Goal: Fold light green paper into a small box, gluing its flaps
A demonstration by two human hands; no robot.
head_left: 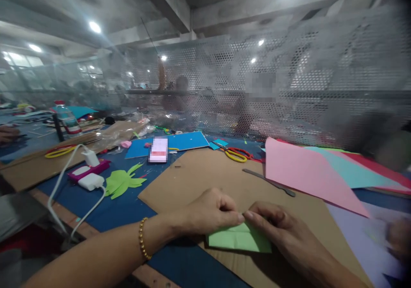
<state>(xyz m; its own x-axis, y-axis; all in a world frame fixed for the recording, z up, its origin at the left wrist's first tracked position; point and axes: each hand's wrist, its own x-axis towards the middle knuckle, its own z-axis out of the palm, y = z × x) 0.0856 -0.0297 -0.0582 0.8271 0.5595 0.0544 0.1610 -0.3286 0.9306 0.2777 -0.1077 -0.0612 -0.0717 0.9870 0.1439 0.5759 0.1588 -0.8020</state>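
Note:
A sheet of light green paper point(239, 239) with fold creases lies at the front of a brown cardboard sheet point(192, 176). My left hand point(215, 213), with a gold bead bracelet on its wrist, is closed on the paper's upper edge, thumb on top. From the other side my right hand point(276, 224) pinches the same edge. The two thumb tips nearly meet there. Part of the paper is hidden under both hands. Beyond them on the cardboard lies a thin dark metal tool point(269, 182).
Scissors with yellow and red handles point(238, 154) lie behind the cardboard. Pink paper point(305, 172) is stacked at right; green paper leaf shapes point(123, 181), a purple power strip point(88, 170) with white chargers and a phone point(158, 150) are left. Other people's hands show at both edges.

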